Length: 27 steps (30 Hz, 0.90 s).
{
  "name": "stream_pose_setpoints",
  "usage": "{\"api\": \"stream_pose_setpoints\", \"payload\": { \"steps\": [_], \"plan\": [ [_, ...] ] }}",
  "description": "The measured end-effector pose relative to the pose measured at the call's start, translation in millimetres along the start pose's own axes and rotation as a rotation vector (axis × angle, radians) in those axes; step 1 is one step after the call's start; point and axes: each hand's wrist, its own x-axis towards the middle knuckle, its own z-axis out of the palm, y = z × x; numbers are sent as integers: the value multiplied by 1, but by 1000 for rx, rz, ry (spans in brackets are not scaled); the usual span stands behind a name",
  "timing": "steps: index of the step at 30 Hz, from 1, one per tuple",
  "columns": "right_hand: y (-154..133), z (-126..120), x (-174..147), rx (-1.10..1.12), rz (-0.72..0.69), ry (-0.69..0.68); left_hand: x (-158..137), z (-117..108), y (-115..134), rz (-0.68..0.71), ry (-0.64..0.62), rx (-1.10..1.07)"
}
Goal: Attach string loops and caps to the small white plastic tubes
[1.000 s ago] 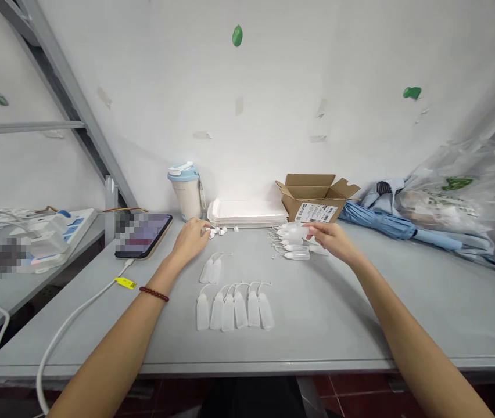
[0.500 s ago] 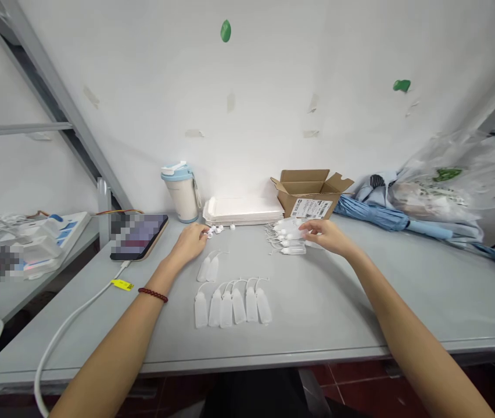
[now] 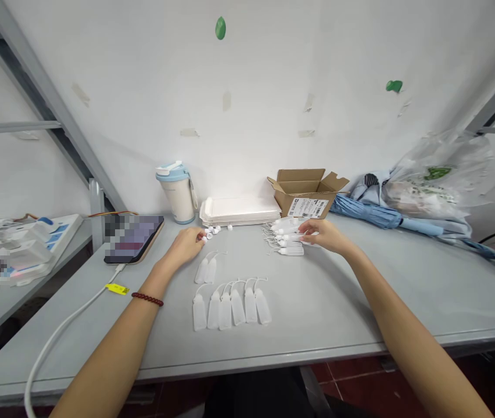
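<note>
With fingers closed, my left hand (image 3: pixel 186 245) pinches a small white cap (image 3: pixel 204 239) at the left of the table. Several more white caps (image 3: pixel 216 230) lie just beyond the fingertips. My right hand (image 3: pixel 325 235) reaches into a pile of translucent squeeze bottles (image 3: pixel 291 251) with thin tips. Its thumb and fingers close on the end of one bottle (image 3: pixel 293 237), partly hidden by the fingers. Nearer to me lies a row of similar bottles (image 3: pixel 225 310), their thin tips pointing away. Two more bottles (image 3: pixel 206 270) lie between that row and my left hand.
Behind the caps is a stack of white trays (image 3: pixel 241 212), between a blue-lidded cup (image 3: pixel 176 194) and an open cardboard box (image 3: pixel 306 194). A phone (image 3: pixel 136 239) with a white cable (image 3: pixel 71 322) lies left. A folded blue umbrella (image 3: pixel 369 213) and plastic bag (image 3: pixel 434 174) lie right.
The view has shifted slightly. My left fingertips have drawn a little towards me, and a white cap now shows at them. My right hand stays at the bottle pile.
</note>
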Motion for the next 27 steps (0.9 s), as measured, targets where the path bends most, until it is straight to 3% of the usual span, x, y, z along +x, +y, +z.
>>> {"api": "stream_pose_setpoints", "payload": {
  "steps": [3,6,9,11,14,17,19,23,27],
  "plan": [
    [2,-2,2,-16,-4,41,0,0,0,-22,7,0],
    [-2,0,2,-105,-32,207,-1,-3,3,-45,19,-11],
    [-20,13,-2,-125,-130,417,-4,-7,9,-57,59,-39],
    [-42,28,-8,-53,-201,438,-5,-10,12,-62,76,-62],
    [-84,57,-14,60,-328,166,-5,-14,13,-85,81,-88],
    [-122,82,-14,-2,-518,-230,-5,-16,8,-111,93,-106],
    [-138,95,-10,-50,-606,-385,-4,-18,2,-129,115,-103],
    [-146,113,2,-123,-653,-507,-4,-21,-4,-152,149,-33],
    [-139,120,6,-137,-631,-500,-4,-21,-1,-150,143,-10]
  ]
}}
